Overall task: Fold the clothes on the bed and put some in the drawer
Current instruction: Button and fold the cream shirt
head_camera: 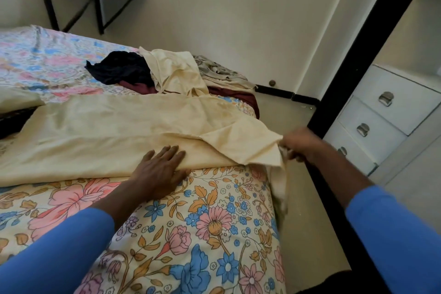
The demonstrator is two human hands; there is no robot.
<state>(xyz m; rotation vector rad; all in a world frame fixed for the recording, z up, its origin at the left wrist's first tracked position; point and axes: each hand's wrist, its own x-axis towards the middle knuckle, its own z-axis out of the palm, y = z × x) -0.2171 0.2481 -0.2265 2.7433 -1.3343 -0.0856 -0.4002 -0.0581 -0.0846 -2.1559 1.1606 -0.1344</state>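
The bed with its floral sheet of pink, blue and orange blooms [202, 234] fills most of the view. Across it, from left to right, lies one long pale cream cloth [107, 131], spread flat, its right end reaching the mattress edge and partly hanging over it. Beyond it, near the far right corner of the bed, is a heap of loose clothes in which four pieces can be told apart: a dark navy one [119, 69], a second cream one [176, 71], a grey-beige patterned one [219, 71] and a maroon one [233, 94] underneath. To the right of the bed stands a white drawer unit [391, 112] showing three drawer fronts, all closed, each with one metal handle. Both arms reach forward in blue sleeves. The left hand [160, 169] lies palm down on the cloth's near edge, fingers straight and slightly spread, pressing it to the mattress. The right hand [300, 143], somewhat blurred, is out past the bed's edge, its fingers curled round the bunched right end of the cloth.
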